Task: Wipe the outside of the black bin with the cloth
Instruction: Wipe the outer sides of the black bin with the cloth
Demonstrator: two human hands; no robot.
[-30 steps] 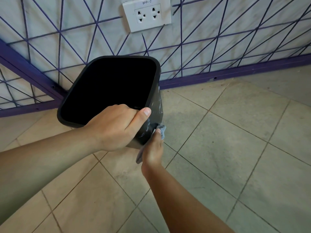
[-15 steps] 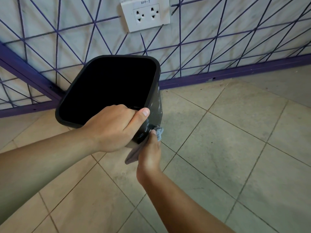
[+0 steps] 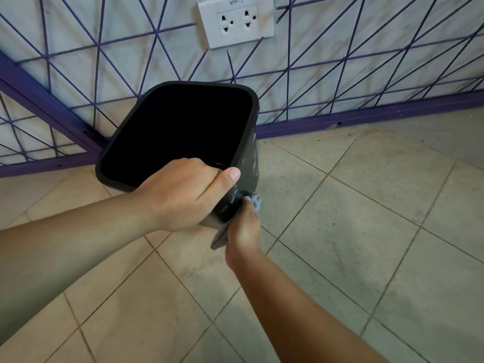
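Note:
The black bin (image 3: pixel 250 166) is tilted toward me above the tiled floor, its dark opening facing the camera. My left hand (image 3: pixel 188 195) grips the near rim, fingers curled inside and thumb along the outer edge. My right hand (image 3: pixel 243 229) holds a grey cloth (image 3: pixel 256 201) pressed against the bin's lower right outer wall, which shows wet streaks. Part of the cloth hangs below the hand at its left.
A wall with a purple wire grid (image 3: pixel 340 74) and purple baseboard (image 3: pixel 366 119) stands just behind the bin. A white double socket (image 3: pixel 235 23) is mounted above it. Beige floor tiles (image 3: pixel 366 231) spread out to the right and toward me.
My right hand with the cloth slid a little left and down along the bin's side, then back up to the right. The left hand kept its grip on the rim.

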